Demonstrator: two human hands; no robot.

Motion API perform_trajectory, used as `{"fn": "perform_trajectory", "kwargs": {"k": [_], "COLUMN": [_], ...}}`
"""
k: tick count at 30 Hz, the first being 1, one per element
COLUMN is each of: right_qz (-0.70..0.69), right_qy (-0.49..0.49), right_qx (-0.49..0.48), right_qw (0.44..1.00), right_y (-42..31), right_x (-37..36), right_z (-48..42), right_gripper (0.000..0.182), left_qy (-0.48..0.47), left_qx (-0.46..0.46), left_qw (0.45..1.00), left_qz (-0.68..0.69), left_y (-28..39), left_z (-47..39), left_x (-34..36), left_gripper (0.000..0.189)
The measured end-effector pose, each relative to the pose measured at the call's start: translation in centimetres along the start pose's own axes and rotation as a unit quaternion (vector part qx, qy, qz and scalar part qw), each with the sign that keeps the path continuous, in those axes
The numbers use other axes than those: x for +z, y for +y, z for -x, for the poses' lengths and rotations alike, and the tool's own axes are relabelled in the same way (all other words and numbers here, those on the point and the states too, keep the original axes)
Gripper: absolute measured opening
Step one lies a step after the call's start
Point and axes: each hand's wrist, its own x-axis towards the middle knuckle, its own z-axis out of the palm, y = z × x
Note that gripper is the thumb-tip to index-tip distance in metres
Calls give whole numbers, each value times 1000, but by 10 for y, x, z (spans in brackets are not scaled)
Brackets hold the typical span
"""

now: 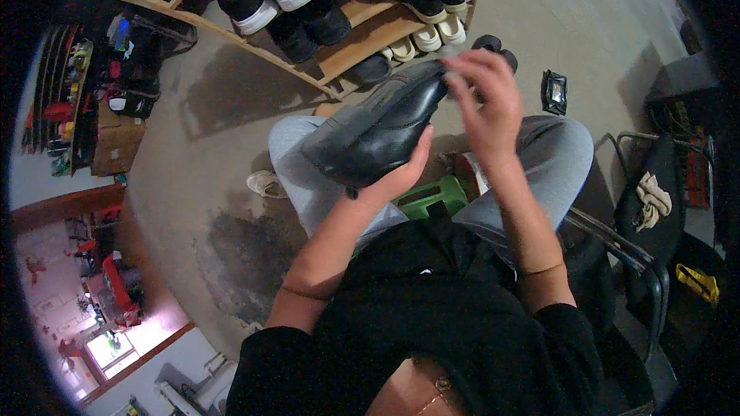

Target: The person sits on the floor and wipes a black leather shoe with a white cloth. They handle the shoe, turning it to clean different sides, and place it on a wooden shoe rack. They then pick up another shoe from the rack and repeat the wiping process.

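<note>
A black leather shoe or ankle boot (376,127) is held up above my lap, its surface glossy on the side facing right. My left hand (404,176) supports it from below at its lower right, thumb along the side. My right hand (488,95) is raised at the other end, its fingertips at or very close to the shoe's upper tip; the fingers are slightly blurred, and whether they pinch anything is unclear. Below the hands, between my knees, a green plastic stool (433,197) partly shows.
A wooden shoe rack (370,29) with several shoes stands ahead. A black packet (555,92) lies on the floor to the right, near a metal-framed chair (659,283) with a beige cloth (653,199). A light shoe (266,184) lies left of my knee.
</note>
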Motion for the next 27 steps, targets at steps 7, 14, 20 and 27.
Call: {"fn": "perform_trajectory", "kwargs": {"k": [7, 14, 20, 27], "right_qz": [-32, 52, 54, 0], "right_qy": [-148, -31, -78, 41], "right_qx": [-249, -69, -260, 229], "right_qw": [957, 996, 961, 973], "right_y": [-40, -3, -23, 84], "right_x": [18, -3, 17, -34], "right_z": [19, 6, 10, -3], "right_gripper": [25, 23, 29, 11], "left_qy": [-40, -12, -49, 46], "left_qx": [34, -47, -42, -286], "left_qw": [984, 991, 983, 736], "left_qz": [-170, 124, 169, 613], "left_y": [17, -22, 6, 22], "left_z": [-2, 2, 2, -17], "left_x": [-11, 14, -8, -22], "left_gripper": [35, 39, 30, 39]}}
